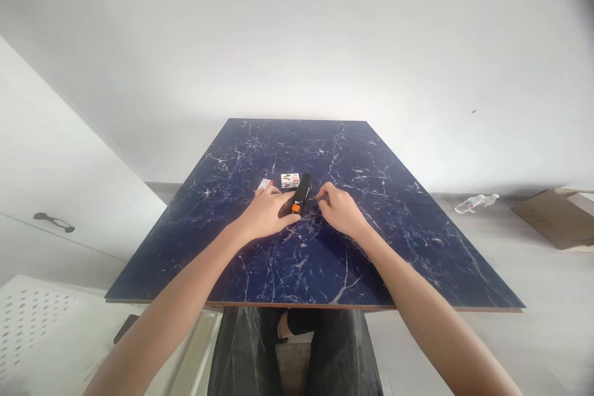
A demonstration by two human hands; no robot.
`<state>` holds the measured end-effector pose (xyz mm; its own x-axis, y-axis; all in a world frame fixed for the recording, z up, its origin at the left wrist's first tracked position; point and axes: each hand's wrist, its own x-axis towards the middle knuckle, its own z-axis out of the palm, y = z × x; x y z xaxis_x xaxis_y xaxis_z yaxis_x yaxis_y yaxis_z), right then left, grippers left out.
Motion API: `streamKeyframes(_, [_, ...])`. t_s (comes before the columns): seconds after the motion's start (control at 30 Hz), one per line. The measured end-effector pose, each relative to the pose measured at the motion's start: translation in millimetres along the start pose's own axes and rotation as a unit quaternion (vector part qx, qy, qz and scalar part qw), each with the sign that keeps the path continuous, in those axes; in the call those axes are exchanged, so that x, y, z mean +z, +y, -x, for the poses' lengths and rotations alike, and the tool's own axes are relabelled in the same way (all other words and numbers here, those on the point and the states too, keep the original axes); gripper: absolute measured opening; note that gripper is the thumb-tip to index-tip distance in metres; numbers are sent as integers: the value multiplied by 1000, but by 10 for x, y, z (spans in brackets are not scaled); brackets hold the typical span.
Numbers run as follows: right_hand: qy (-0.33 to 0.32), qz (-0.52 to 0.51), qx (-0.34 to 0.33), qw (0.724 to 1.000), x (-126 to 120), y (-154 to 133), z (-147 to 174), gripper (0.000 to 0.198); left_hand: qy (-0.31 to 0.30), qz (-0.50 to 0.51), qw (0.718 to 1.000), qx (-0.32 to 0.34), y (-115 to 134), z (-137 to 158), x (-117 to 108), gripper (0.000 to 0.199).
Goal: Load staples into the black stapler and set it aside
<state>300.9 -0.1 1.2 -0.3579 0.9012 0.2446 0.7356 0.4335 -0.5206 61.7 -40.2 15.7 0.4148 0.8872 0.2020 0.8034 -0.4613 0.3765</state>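
Note:
A black stapler (pixel 304 189) with an orange part at its near end lies on the dark blue marbled table (pixel 297 266). My left hand (pixel 271 209) is closed on the stapler's near left side, with the thumb at its near end. Just right of the stapler, my right hand (pixel 340 207) has its thumb and fingers pinched together. What sits in that pinch is too small to make out. Behind my left hand stands a small white printed box (pixel 290 180). A white and red packet (pixel 264 184) lies partly hidden beyond my left fingers.
A white wall (pixel 297 37) rises behind the table's far edge. On the floor to the right are a clear plastic bottle (pixel 471 203) and a cardboard box (pixel 545 216). A white cabinet door with a dark handle (pixel 54 221) is at the left, above a white perforated surface (pixel 37 328).

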Motion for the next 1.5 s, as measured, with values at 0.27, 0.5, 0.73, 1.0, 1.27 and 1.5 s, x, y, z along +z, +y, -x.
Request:
streamKeyframes(0.27, [-21, 11, -15, 1000, 24, -23, 13, 14, -158, 37, 980, -114, -551, 334, -627, 69])
streamKeyframes(0.5, [-39, 24, -47, 998, 28, -17, 18, 12, -166, 31, 980, -108, -514, 383, -500, 71])
streamKeyframes(0.73, [-72, 35, -74, 994, 20, -16, 23, 16, -126, 54, 988, -72, -585, 250, -633, 64])
streamKeyframes(1.0, [-81, 36, -117, 989, 3, 24, 14, 16, -192, -21, 978, -84, -977, -495, -679, 81])
streamKeyframes(1.27, [-91, -4, -83, 992, -1, -20, 11, 21, -114, 8, 993, -40, -584, -294, -318, 89])
streamKeyframes(1.5, [-87, -30, -46, 995, 26, -45, 3, 39, -77, -20, 997, -13, -232, -271, -61, 64])
